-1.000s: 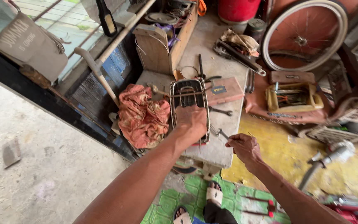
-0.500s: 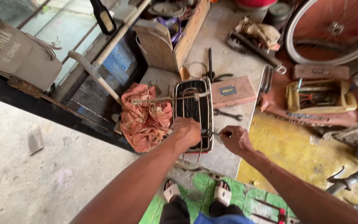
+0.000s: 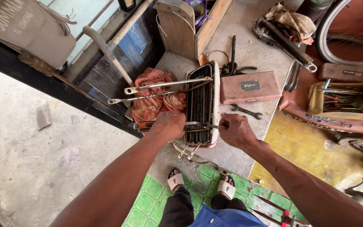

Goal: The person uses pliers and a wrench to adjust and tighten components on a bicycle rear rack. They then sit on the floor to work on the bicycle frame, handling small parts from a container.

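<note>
left hand (image 3: 169, 125) has closed over the bicycle rear rack's (image 3: 201, 105) near end; right hand (image 3: 235, 130) has moved in, pinching a small tool at its edge on the desk (image 3: 248, 50).

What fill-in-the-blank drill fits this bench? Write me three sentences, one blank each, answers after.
1. The left hand rests on the near end of the metal ____ rack.
2. Under the rack's two long stays lies a crumpled ____ rag.
3. Just beyond the right hand, an open-ended ____ lies on the bench, in front of the flat pink case.

Missing words: bicycle; red; wrench
</note>
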